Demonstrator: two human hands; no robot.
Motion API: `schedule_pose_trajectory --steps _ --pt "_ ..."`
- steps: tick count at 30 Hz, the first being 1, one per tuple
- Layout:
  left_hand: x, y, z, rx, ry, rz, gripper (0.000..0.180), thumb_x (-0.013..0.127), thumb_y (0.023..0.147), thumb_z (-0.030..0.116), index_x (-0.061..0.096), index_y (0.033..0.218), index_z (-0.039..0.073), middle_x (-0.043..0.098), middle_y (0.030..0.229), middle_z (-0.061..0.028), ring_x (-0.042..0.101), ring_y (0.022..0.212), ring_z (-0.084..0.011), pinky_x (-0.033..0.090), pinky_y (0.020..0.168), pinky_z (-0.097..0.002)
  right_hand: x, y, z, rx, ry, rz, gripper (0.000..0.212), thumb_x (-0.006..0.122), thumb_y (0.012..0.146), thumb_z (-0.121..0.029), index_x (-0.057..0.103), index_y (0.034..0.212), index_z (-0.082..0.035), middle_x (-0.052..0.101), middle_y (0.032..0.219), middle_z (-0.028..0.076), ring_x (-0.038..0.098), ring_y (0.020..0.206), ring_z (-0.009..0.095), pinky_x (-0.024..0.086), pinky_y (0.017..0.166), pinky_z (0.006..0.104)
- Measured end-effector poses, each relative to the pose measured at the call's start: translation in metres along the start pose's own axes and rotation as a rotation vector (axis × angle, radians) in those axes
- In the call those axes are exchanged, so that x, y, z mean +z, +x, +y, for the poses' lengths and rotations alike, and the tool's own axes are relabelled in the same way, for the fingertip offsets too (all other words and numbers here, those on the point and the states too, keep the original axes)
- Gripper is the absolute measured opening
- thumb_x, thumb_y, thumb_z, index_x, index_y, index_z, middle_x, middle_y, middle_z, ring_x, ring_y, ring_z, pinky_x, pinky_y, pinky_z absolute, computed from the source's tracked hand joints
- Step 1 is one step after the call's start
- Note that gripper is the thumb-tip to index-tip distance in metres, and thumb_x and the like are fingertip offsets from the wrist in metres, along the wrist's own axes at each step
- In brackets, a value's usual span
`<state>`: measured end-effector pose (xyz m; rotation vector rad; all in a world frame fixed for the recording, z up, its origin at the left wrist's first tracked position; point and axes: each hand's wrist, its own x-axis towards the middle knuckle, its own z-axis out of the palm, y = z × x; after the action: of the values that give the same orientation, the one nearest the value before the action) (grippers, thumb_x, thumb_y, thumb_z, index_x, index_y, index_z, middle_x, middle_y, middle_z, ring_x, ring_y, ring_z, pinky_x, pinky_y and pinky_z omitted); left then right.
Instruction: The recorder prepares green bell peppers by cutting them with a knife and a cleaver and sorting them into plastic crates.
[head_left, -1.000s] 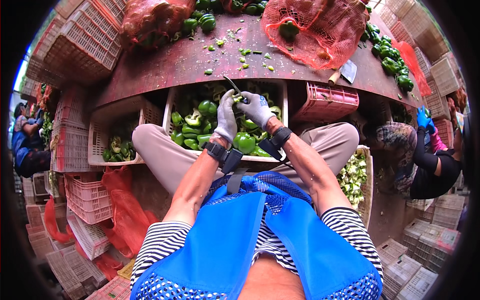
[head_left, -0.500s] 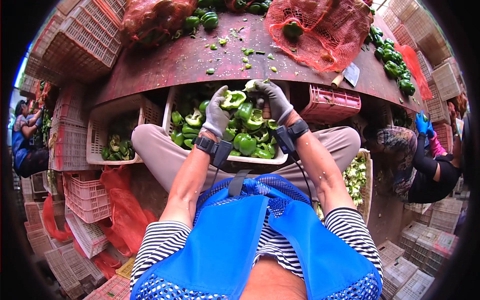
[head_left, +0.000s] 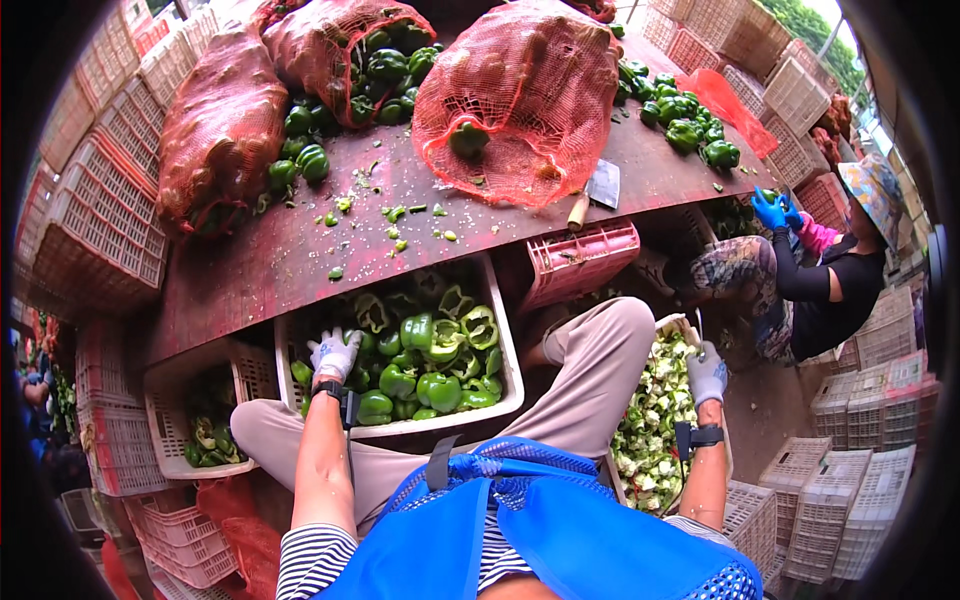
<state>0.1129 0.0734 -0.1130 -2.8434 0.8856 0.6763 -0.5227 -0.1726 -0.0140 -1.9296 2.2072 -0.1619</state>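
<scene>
My left hand (head_left: 334, 353), in a grey-white glove, is open with its fingers spread over the left side of a white crate (head_left: 513, 385). Green bell peppers (head_left: 397, 380), many of them halved or cut open, fill that crate, and the fingertips reach in among them. Out to the right, my right hand (head_left: 707, 374), gloved too, is closed at the edge of a second crate (head_left: 724, 437). Pale green pepper cores (head_left: 652, 430) are heaped in it. From the right fingers a thin, blade-like tool (head_left: 700, 324) sticks up; its handle is hidden.
On the red table lie mesh sacks (head_left: 525, 90), loose whole peppers (head_left: 683, 136) and a cleaver (head_left: 603, 184). A pink crate (head_left: 580, 262) stands under its edge. Another pepper crate (head_left: 160, 400) is at left. A co-worker (head_left: 830, 270) in blue gloves sits at right.
My hands have parted from a cut pepper held over the crate. The left now reaches down among the peppers; the right has swung out to the crate of cores. The view has turned right.
</scene>
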Motion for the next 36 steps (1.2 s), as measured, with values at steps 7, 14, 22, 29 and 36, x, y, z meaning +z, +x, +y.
schedule_pose_trajectory --steps 7,14,22,29,36 --pt "-0.093 -0.015 0.093 0.357 -0.237 0.224 0.048 0.058 0.09 0.044 0.059 0.128 0.014 0.058 0.128 -0.015 0.062 0.108 -0.0324 0.049 0.093 -0.0407 0.002 0.003 -0.016 0.042 0.023 -0.072 0.033 0.061 0.083 -0.025 0.066 0.115 -0.016 0.071 0.093 0.014 0.069 0.083 0.029 0.052 0.077 0.0393" --pt "-0.153 0.048 0.284 0.691 -0.196 0.324 0.056 0.059 0.089 0.047 0.053 0.133 0.013 0.054 0.131 -0.0174 0.056 0.118 -0.035 0.046 0.098 -0.0438 -0.073 0.014 -0.281 -0.393 1.783 -0.286 0.026 0.061 0.093 -0.016 0.059 0.115 -0.003 0.065 0.077 0.003 0.051 0.047 0.004 0.035 0.035 0.0177" --pt "-0.166 0.162 0.381 0.651 0.022 0.647 0.072 0.069 0.08 0.048 0.042 0.142 0.021 0.05 0.136 -0.0161 0.061 0.111 -0.0353 0.049 0.091 -0.0456 0.013 0.036 -0.37 0.097 1.726 -0.703 0.019 0.061 0.093 -0.015 0.061 0.107 -0.002 0.062 0.073 0.004 0.054 0.049 0.006 0.043 0.044 0.0187" --pt "-0.179 0.217 0.391 0.615 -0.506 0.372 0.057 0.071 0.078 0.041 0.058 0.127 0.015 0.067 0.109 -0.0142 0.066 0.096 -0.0343 0.052 0.085 -0.0406 0.037 0.045 -0.354 -0.218 1.634 -0.729 0.023 0.062 0.092 -0.017 0.06 0.109 -0.001 0.06 0.07 0.001 0.053 0.051 0.003 0.043 0.047 0.0181" --pt "-0.137 0.118 0.27 0.53 -1.747 -0.594 0.046 0.058 0.093 0.044 0.05 0.129 0.016 0.064 0.112 0.0006 0.063 0.094 -0.012 0.048 0.064 -0.0256 0.039 0.029 -0.374 -0.629 0.968 -0.227 0.049 0.065 0.083 -0.023 0.052 0.129 -0.009 0.068 0.091 0.017 0.068 0.08 0.032 0.053 0.075 0.0414"
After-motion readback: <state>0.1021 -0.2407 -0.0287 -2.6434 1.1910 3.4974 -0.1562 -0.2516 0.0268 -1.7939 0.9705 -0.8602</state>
